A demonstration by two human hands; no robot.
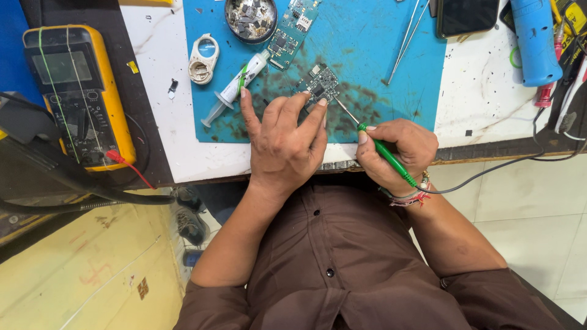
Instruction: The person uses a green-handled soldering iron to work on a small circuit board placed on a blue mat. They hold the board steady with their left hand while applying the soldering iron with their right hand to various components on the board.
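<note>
A yellow multimeter (79,91) lay at the far left on a dark ledge, a red probe lead (125,166) trailing from its near end. Right of it, on the white table (165,134), sat a small white ring-shaped part (203,59). A blue mat (379,55) covered the middle of the table. On its left part lay a syringe (235,85) with a green band, slanting from near left to far right. Beyond it stood a round tin (251,18) of small parts, and just right of that a long green board (292,30).

The left hand (284,143) rested on the mat with fingers spread and half curled, its fingertips pressing the near edge of a small circuit board (322,84), which lay at the mat's centre on a dark stained patch. The right hand (397,153) was closed around a green-handled soldering iron (385,153), held like a pen, its metal tip reaching up and left to touch the board's right edge. A dark cord ran from the handle off to the right.

Further right, tweezers (406,40) lay on the mat, a phone (468,16) sat at the far edge, and a blue tool (535,40) lay at the far right.
</note>
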